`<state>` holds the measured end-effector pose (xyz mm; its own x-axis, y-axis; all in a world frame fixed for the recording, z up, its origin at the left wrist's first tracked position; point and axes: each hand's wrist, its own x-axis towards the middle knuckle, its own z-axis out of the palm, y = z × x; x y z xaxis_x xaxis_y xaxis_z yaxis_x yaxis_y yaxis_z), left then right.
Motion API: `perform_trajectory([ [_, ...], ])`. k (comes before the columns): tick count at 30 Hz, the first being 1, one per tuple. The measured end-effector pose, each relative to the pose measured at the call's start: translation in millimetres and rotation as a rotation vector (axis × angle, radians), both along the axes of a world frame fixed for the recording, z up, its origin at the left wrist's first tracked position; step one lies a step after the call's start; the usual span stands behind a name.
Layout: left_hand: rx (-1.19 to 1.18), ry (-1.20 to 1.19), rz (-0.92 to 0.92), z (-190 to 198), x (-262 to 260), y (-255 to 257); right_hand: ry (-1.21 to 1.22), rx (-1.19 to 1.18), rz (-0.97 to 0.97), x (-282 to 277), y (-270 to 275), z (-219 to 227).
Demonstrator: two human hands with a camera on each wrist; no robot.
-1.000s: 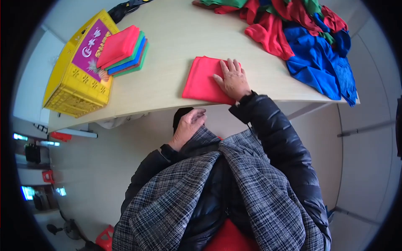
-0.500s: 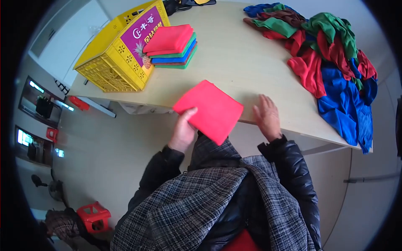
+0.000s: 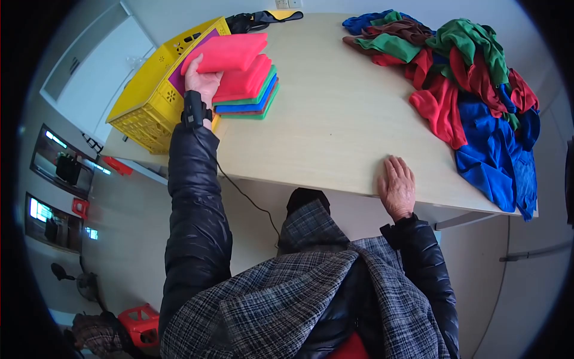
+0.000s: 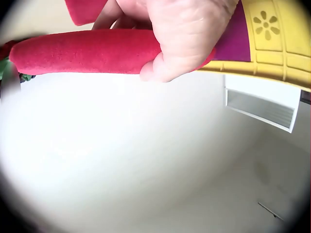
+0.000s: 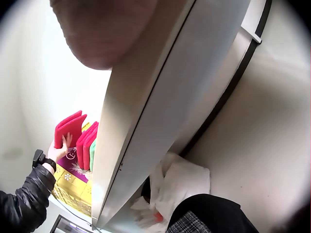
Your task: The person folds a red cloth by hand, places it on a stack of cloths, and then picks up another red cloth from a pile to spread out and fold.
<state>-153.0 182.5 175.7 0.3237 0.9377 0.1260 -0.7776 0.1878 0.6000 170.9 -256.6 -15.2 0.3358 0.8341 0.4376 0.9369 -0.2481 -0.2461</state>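
Observation:
My left hand (image 3: 203, 82) grips a folded red cloth (image 3: 232, 50) by its left end. In the left wrist view the thumb lies along one face of the thick folded cloth (image 4: 87, 52), the fingers on the other. Just below it in the head view is a neat stack of folded cloths (image 3: 244, 84), with red at the top and green, blue and brown layers beneath. The right wrist view shows the held cloth (image 5: 70, 128) raised beside the stack (image 5: 87, 145). My right hand (image 3: 397, 186) rests flat at the table's front edge, holding nothing.
A yellow crate (image 3: 140, 99) with a purple panel stands at the table's left, right beside the stack. A loose heap of red, green, blue and brown cloths (image 3: 472, 78) covers the right side, some blue hanging over the edge. A black strap (image 3: 257, 21) lies at the back.
The red cloth, earlier flat under my right hand, went into my left hand and moved up and left over the stack. My right hand has come down on the table edge.

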Motion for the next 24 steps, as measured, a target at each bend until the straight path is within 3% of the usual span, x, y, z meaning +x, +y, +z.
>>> perform_trajectory([
  [7,-0.078,0.054,0.016,-55,-8,57,0.019,-0.013,-0.007,2,2,0],
  [13,-0.258,0.210,0.134,-46,-14,48,0.029,-0.012,-0.006,1,2,1],
  [14,-0.255,0.210,0.129,-84,-42,62,0.039,0.000,0.003,0,3,2],
  [16,0.520,0.789,0.238,-112,-70,174,0.051,0.016,-0.009,-2,0,4],
  [17,0.457,0.655,0.208,-120,-79,186,0.062,0.029,-0.001,-2,-2,4],
  [18,0.491,0.609,-0.004,-96,-73,136,0.069,0.039,-0.008,0,-2,2],
  [19,0.929,1.168,0.395,-82,-63,78,0.076,0.031,-0.005,2,-4,0],
  [20,0.858,1.085,0.310,-84,-71,86,0.083,0.032,0.003,3,-4,0],
  [22,0.808,0.971,0.334,-108,-93,99,0.010,0.146,-0.007,3,-6,2],
  [24,-0.118,0.436,0.312,-90,-87,83,0.060,0.159,0.028,25,-8,-1],
])
